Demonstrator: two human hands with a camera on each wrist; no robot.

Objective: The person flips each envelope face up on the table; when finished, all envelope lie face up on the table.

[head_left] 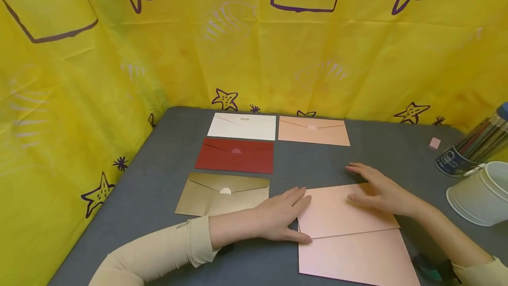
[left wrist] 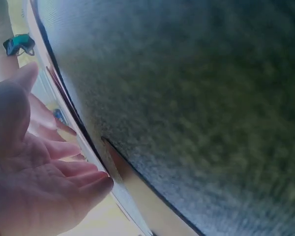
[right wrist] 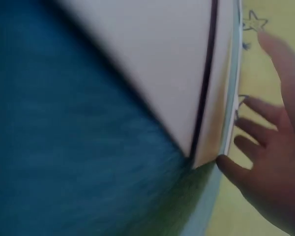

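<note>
A large pink paper piece (head_left: 353,257) lies at the front right of the grey table, an upper layer covering its far part. My left hand (head_left: 279,215) is at its left edge, fingers extended and thumb tip by the upper layer's corner. Above the far right part of the paper, my right hand (head_left: 382,193) is spread, thumb apart from the fingers; the right wrist view shows its fingers loosely bent beside the pink paper (right wrist: 152,59). Left of the paper are a gold envelope (head_left: 210,200), a red one (head_left: 234,162) and a white one (head_left: 242,128); a peach envelope (head_left: 329,137) lies behind it.
At the right stand a dark pot (head_left: 454,162) of pencils and a white bucket (head_left: 472,202). A small pink block (head_left: 434,143) lies near the pot. Yellow patterned cloth (head_left: 254,65) hangs behind and along the left of the table (head_left: 151,193).
</note>
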